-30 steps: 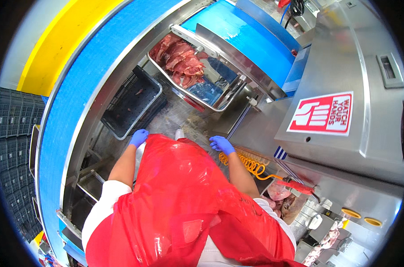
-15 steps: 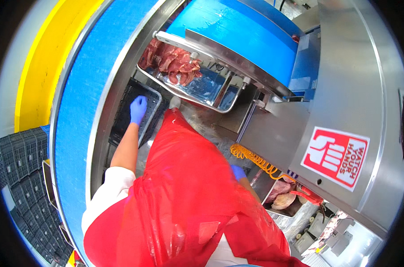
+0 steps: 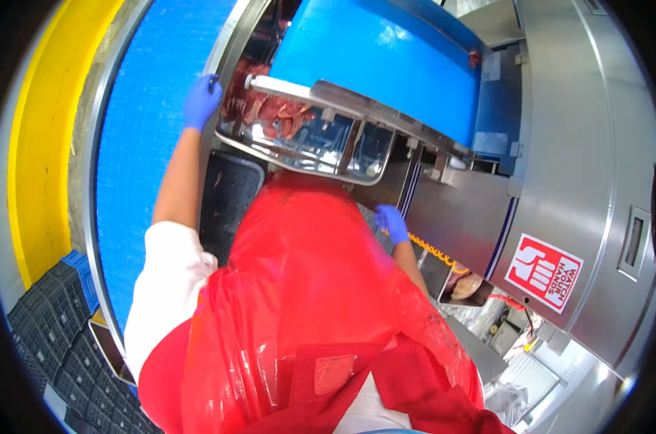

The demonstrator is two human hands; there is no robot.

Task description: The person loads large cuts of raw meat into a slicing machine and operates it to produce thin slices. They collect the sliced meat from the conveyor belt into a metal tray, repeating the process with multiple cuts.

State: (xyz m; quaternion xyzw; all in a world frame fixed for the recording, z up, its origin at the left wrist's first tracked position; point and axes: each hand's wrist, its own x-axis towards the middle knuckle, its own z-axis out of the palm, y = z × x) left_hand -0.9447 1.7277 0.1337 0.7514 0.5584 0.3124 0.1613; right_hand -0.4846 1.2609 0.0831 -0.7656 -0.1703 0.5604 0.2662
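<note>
Blue-gloved, my left hand (image 3: 201, 101) has risen from the dark plastic crate (image 3: 228, 197), grip now closed on the steel conveyor rail (image 3: 223, 69) beside the raw red meat (image 3: 273, 110); right hand (image 3: 391, 220) loosely open, empty.

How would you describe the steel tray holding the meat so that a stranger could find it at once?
Start at the sloping blue conveyor belt at the top of the picture. Under its lower end sits a shiny steel tray, just above the red apron. Unlike the dark mesh crate beside it, it is mirror-bright and holds red meat slices.
</note>
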